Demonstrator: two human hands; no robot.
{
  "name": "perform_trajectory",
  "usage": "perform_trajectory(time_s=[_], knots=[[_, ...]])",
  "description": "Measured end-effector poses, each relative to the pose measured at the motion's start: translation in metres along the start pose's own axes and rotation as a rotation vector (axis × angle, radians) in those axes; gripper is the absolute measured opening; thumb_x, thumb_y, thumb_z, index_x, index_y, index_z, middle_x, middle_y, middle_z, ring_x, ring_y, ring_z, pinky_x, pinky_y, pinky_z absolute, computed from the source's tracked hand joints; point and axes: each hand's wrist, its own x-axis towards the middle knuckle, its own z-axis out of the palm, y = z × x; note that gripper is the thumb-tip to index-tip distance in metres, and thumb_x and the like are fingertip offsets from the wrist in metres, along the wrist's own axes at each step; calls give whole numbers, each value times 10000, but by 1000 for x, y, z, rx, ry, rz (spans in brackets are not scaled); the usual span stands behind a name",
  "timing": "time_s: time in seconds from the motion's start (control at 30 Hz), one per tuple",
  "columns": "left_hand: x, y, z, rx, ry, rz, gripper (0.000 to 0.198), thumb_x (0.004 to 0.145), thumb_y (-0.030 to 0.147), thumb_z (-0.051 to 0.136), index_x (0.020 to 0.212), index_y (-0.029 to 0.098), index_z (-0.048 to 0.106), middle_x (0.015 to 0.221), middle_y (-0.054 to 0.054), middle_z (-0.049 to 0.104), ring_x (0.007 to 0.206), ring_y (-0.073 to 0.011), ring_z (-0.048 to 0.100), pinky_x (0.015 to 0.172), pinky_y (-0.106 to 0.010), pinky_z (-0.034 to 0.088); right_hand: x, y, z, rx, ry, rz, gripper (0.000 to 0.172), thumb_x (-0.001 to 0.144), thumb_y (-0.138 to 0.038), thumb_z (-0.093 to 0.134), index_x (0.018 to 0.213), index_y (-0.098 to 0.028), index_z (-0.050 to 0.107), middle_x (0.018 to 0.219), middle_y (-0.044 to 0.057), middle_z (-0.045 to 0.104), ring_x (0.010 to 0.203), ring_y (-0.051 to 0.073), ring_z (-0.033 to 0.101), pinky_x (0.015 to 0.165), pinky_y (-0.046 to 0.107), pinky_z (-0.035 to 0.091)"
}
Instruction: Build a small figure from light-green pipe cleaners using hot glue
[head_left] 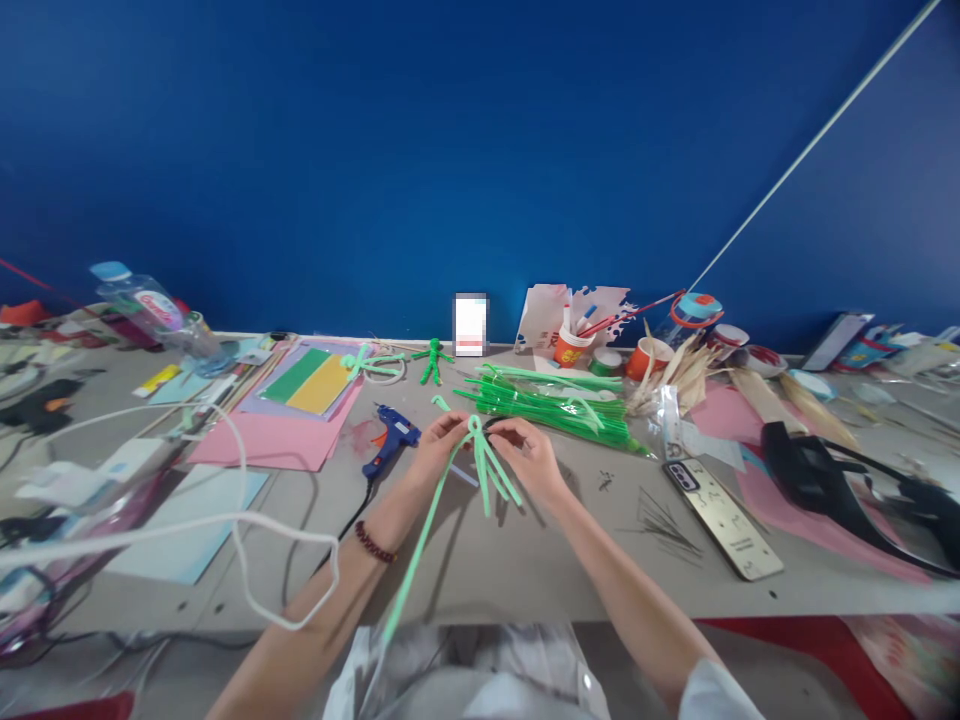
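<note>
Between my two hands is a light green pipe cleaner figure [484, 465], with a small loop at its top and several strands hanging down. My left hand [444, 445] pinches it near the loop; one long strand trails from there toward my lap. The fingers of my right hand [525, 452] close on the loop's other side, their tips partly hidden. Left of my left hand lies a blue glue gun [394, 437]. Behind my hands stands a finished-looking dark green pipe cleaner figure [433, 362], and a light green one [364, 362] lies on the coloured sheets.
A bundle of green pipe cleaners [555, 408] lies behind my right hand. Near my right forearm are cut dark wires [667, 530] and a phone [724, 520]. A white cable [244, 520] loops over my left forearm. A lit phone screen [471, 325] leans on the blue wall.
</note>
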Motion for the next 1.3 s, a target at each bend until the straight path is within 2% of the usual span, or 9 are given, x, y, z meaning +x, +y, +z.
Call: perform_trajectory(time_s=[0.2,0.4,0.6,0.73,0.97,1.1,1.23,1.3], knots=[[-3,-7,4,95,-98,28,300,637,380,740,754,145,595,656,-2,601,560,-97,550,532,-230,482,3,5,0,233,-83,247,253,689,-412,688,767,-172,662,645,6,618,566,123,559,516,235,437],[-9,-5,6,222,-58,160,267,703,388,678,776,163,552,693,8,585,604,-103,563,569,-231,503,4,3,1,422,-62,423,277,583,-390,771,674,-168,634,553,-43,556,474,70,459,471,203,368],[-8,-10,2,504,-139,260,233,705,322,673,848,148,611,824,-57,655,769,-174,622,717,-294,509,4,7,-1,489,-22,464,279,574,-394,775,662,-170,634,558,-40,559,478,72,470,476,204,386],[-7,-14,2,505,-157,278,208,711,315,662,827,152,606,808,-50,654,777,-176,622,741,-304,507,5,10,-2,508,-36,487,289,578,-416,771,643,-164,643,557,-27,568,486,79,482,485,213,409],[-8,-14,2,538,-161,303,163,722,290,654,785,146,612,740,-31,633,720,-149,589,684,-259,479,5,8,-3,521,-56,500,257,572,-365,778,647,-154,653,591,-6,604,522,100,528,560,251,464],[-8,-12,2,545,-176,287,138,725,280,654,761,150,623,728,-31,642,693,-146,583,658,-249,459,5,9,-5,554,-71,521,211,600,-324,757,668,-159,643,582,-11,589,522,103,533,559,251,473],[-7,-9,1,515,-205,273,122,724,272,651,753,153,641,728,-34,656,683,-147,589,650,-246,457,5,10,-5,525,-120,485,232,674,-368,701,632,-160,607,529,-7,558,505,121,533,552,278,487],[-6,-8,0,518,-203,275,114,717,262,653,751,154,645,731,-32,659,687,-149,594,653,-244,460,4,10,-5,556,-118,513,245,685,-373,700,621,-160,598,531,-3,562,506,121,530,554,278,492]])
